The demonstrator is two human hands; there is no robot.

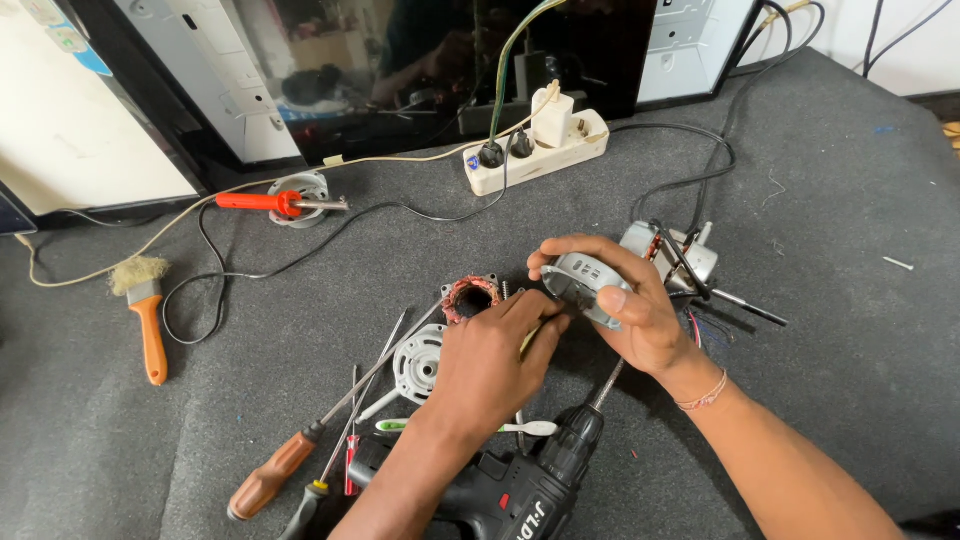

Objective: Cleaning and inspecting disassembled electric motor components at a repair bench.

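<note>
Dark grey felt covers the surface [820, 150] you work on, with a black glossy panel and white metal casings leaning along its far edge. Your right hand [620, 300] holds a round grey metal motor cover [585, 285], fingers [560, 250] curled over its rim and thumb pressed on its near face, tilting its open side toward your left hand, probably so that you can reach inside it. Your left hand [495, 355] is closed around a thin yellowish tool [530, 340] whose tip points at the cover; its fingers are pinched narrow on the tool. Just beyond the left fingers lies a stator with copper windings [470, 297], and behind the right fingers rests the remaining motor body [675, 255] with its shaft and red and black leads. Beside your left wrist sit a second round cover [418, 365], a wooden-handled screwdriver [290, 465], thinner screwdrivers and a white toothbrush [520, 428], all within easy reach. Near your forearms lies a black cordless drill [530, 485] with white lettering on its side. Well away from the left fingers are an orange-handled brush [148, 320] and a red-handled soldering iron [275, 203] on its round stand. A cream power strip [535, 150] with a small blue sticker at one end carries two black plugs and a white adapter.
</note>
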